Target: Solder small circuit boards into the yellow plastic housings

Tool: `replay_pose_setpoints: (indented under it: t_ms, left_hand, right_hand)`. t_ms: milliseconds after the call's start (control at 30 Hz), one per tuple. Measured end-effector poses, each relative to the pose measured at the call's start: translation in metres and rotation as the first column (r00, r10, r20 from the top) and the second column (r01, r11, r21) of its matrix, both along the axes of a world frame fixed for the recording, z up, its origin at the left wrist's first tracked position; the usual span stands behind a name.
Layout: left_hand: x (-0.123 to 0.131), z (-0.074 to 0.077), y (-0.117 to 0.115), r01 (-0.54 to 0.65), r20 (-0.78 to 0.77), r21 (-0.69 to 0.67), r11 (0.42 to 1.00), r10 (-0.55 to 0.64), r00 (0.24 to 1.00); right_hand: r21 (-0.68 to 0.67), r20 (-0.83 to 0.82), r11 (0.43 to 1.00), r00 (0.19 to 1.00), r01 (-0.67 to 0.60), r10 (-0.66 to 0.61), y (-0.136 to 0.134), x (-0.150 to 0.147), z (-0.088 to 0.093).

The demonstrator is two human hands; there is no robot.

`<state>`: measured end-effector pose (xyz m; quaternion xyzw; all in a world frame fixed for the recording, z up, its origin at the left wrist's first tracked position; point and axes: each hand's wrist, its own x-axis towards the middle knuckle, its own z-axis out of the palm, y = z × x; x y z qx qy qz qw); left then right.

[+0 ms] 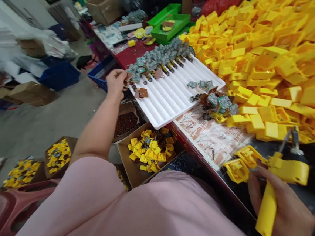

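Note:
My left hand (116, 85) reaches to the left edge of a white ridged foam tray (169, 98). Its fingers are pinched at a small brown piece (127, 77) beside the grey parts. Rows of grey-and-green wired assemblies (159, 56) line the tray's far side, and small brown squares (143, 92) lie nearer. At lower right, my right hand (282, 202) is closed around the handle of a yellow pistol-shaped tool (287, 170). Just left of its fingers is an opened yellow plastic housing (241, 163); whether the fingertips touch it I cannot tell.
A large heap of yellow housings (273, 43) covers the table's right side. More wired assemblies (219, 104) lie at the tray's right corner. Green trays (169, 26) stand at the back. Below the table edge is a cardboard box (127, 161) of small yellow pieces; a red stool (23, 205) stands left.

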<state>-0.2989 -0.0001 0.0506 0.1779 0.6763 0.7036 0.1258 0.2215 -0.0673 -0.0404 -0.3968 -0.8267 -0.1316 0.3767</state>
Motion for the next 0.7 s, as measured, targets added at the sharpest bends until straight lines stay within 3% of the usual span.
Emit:
replay_pose_setpoints:
  t_ms: [67, 200, 267, 367, 433, 500, 567, 633, 667, 700]
  left_hand:
    - [0.004, 0.008, 0.011, 0.049, -0.065, -0.014, 0.999, -0.049, 0.997]
    - [-0.001, 0.032, 0.026, 0.104, 0.051, 0.041, 0.994, -0.106, 0.993]
    - [-0.003, 0.044, 0.029, 0.263, 0.106, 0.128, 0.956, -0.277, 0.955]
    - [0.009, 0.051, 0.038, 0.545, 0.144, 0.177, 0.82, -0.569, 0.809]
    - [0.033, 0.046, 0.05, 0.674, 0.136, 0.068, 0.736, -0.676, 0.724]
    - [0.065, 0.038, 0.063, 0.785, 0.114, -0.129, 0.605, -0.778, 0.618]
    - [0.096, 0.034, 0.072, 0.791, 0.109, -0.359, 0.496, -0.819, 0.563]
    - [0.114, 0.04, 0.072, 0.746, 0.015, -0.547, 0.38, -0.886, 0.463]
    - [0.116, 0.047, 0.069, 0.657, -0.137, -0.639, 0.401, -0.899, 0.415]
    - [0.113, 0.055, 0.063, 0.545, -0.303, -0.698, 0.465, -0.881, 0.363]
  right_hand:
    - [-0.003, -0.014, 1.0, 1.0, 0.006, -0.006, 0.0, -0.002, 0.0]
    - [-0.066, 0.01, 0.998, 1.0, 0.019, -0.019, -0.003, -0.004, 0.002]
    - [-0.075, 0.031, 0.997, 0.999, 0.033, -0.031, -0.005, -0.005, 0.002]
    - [-0.056, 0.043, 0.998, 0.999, 0.036, -0.034, -0.006, -0.005, 0.002]
    - [-0.048, 0.037, 0.998, 0.999, 0.032, -0.03, -0.006, -0.006, 0.002]
    - [-0.055, 0.034, 0.998, 0.999, 0.027, -0.025, -0.006, -0.006, 0.003]
    - [-0.067, 0.042, 0.997, 0.999, 0.026, -0.023, -0.005, -0.006, 0.005]
    - [-0.064, 0.054, 0.997, 0.998, 0.039, -0.035, -0.005, -0.005, 0.008]
    - [-0.057, 0.06, 0.997, 0.997, 0.048, -0.044, -0.004, -0.004, 0.008]
    - [-0.041, 0.059, 0.998, 0.997, 0.051, -0.048, -0.003, -0.003, 0.008]
